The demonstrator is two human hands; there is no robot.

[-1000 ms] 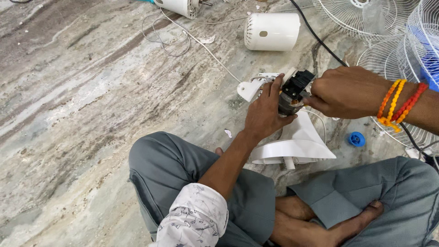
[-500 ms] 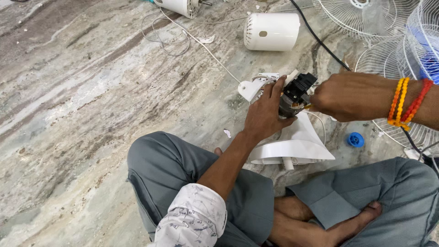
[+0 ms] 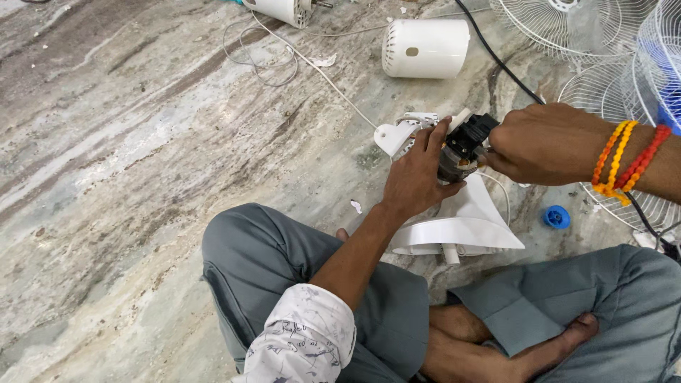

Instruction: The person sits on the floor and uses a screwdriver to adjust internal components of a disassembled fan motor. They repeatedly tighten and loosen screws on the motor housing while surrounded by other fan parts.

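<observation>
- The left hand [image 3: 415, 177] wraps its fingers round a fan motor [image 3: 461, 152], a dark, blocky part with coppery windings, held between both hands above a white plastic housing [image 3: 461, 227]
- The right hand [image 3: 546, 145] closes on the motor's right side
- Smooth white cylindrical cover [image 3: 425, 47] lies well apart on veined marble floor [image 3: 142, 142]

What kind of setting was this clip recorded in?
Probably an informal fan-repair spot on a marble floor. Wire fan guards and a white motor housing lie about, and both hands, left hand and right hand, grip a small fan motor.
</observation>
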